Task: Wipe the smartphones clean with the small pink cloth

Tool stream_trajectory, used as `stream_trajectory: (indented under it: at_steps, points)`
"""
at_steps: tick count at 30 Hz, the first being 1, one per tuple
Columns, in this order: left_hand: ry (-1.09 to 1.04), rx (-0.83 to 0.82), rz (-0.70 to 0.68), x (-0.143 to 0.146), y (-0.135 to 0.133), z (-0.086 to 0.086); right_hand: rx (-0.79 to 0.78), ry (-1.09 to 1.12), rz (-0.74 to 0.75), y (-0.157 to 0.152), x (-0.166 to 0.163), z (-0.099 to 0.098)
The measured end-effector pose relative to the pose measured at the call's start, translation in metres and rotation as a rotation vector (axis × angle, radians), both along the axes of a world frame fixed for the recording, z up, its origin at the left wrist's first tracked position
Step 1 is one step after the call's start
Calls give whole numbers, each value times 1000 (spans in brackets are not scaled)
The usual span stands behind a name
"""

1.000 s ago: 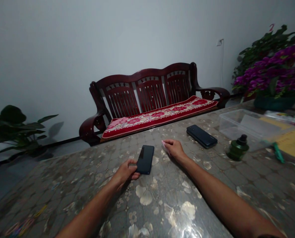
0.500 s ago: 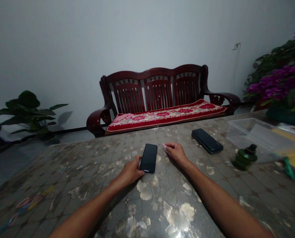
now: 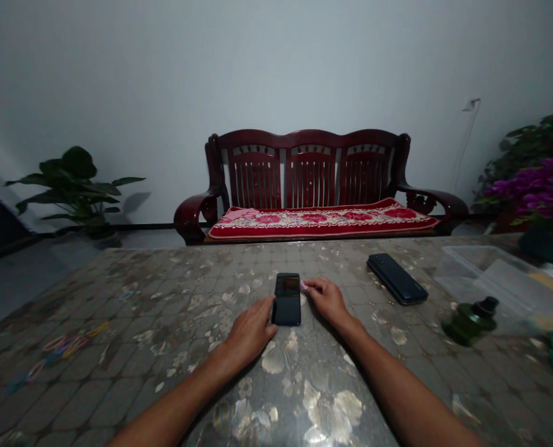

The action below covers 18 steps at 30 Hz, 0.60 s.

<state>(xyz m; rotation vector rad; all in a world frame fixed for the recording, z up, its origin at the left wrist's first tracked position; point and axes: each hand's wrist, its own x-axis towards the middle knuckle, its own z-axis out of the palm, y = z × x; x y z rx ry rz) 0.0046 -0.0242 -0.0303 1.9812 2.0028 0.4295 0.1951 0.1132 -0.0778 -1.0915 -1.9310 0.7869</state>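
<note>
Left hand is resting palm-down, thumb parted from its fingers, touching the left edge of the phone; I can't tell whether it's gripping. The phone is lying screen-up toward the far edge of the table. Right hand is pinching a pink scrap beside the phone's right edge, its forearm slanting inward.

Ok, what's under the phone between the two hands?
The phone appears to lie flat on the patterned tabletop, with the left hand at its left edge. Tabletop shows past the phone's far and near ends; whatever is directly beneath is covered.
</note>
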Motion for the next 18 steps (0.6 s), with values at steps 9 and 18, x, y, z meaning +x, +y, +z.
stream_trajectory:
  at_steps: [9, 18]
  points:
    - [188, 417, -215, 1, -5, -30, 348, -253, 253, -31, -9, 17]
    - [205, 389, -291, 1, -9, -31, 448, -558, 273, -39, -14, 32]
